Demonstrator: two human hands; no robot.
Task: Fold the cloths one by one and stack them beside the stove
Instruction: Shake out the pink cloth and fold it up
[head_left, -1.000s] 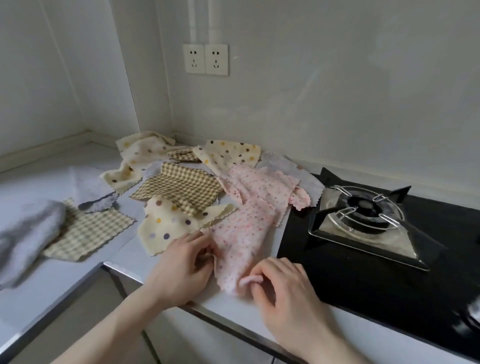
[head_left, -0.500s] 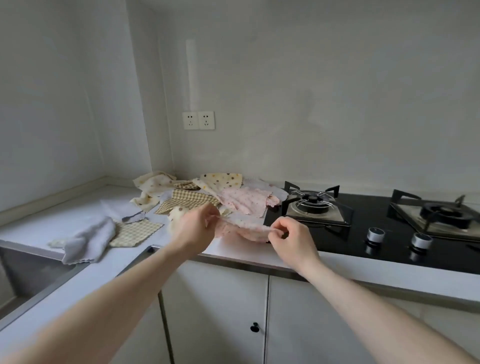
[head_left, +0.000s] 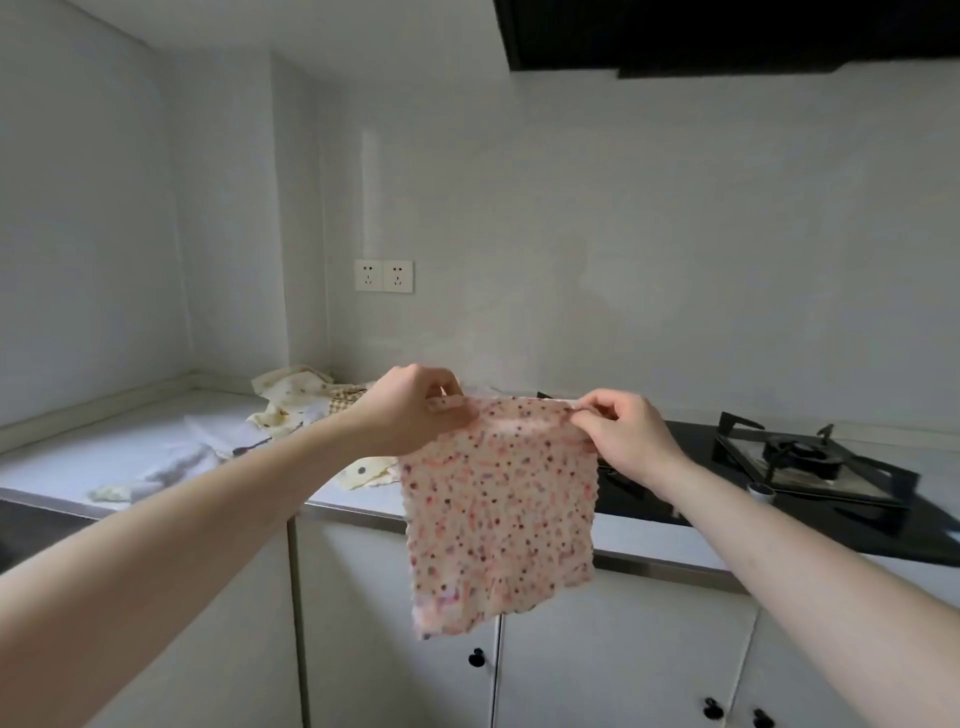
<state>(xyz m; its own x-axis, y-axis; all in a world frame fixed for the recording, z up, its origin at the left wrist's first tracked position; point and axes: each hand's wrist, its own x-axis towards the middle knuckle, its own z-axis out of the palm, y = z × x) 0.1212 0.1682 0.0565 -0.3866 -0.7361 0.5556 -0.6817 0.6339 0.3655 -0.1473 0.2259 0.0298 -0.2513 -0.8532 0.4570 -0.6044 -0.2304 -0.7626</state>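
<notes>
A: Where's the cloth right now?

B: The pink spotted cloth (head_left: 501, 512) hangs in the air in front of the person, clear of the worktop (head_left: 130, 452). The left hand (head_left: 410, 410) pinches one top corner and the right hand (head_left: 621, 439) pinches the other, so the top edge is stretched between them and the rest drops straight down below the hands.

A: And the other cloths?

B: A loose heap of unfolded cloths (head_left: 296, 400) lies on the worktop behind and to the left of the left hand. The stove (head_left: 810, 467) sits beyond and to the right of the right hand. I see no folded stack beside it, though the arms hide part of the worktop there.

A: So how should this fold go?

B: As I judge it, keep both pinches right at the corners and the top edge taut and level, so the cloth hangs square. It looks thin and limp, so it would likely sag if the hands drift together. Then either bring the two corners together to halve it in the air, or lower the bottom edge onto the worktop below the hands and lay the top edge over it.

A: Any risk?

B: Mainly uneven edges, or the hanging end dragging over the heap.
</notes>
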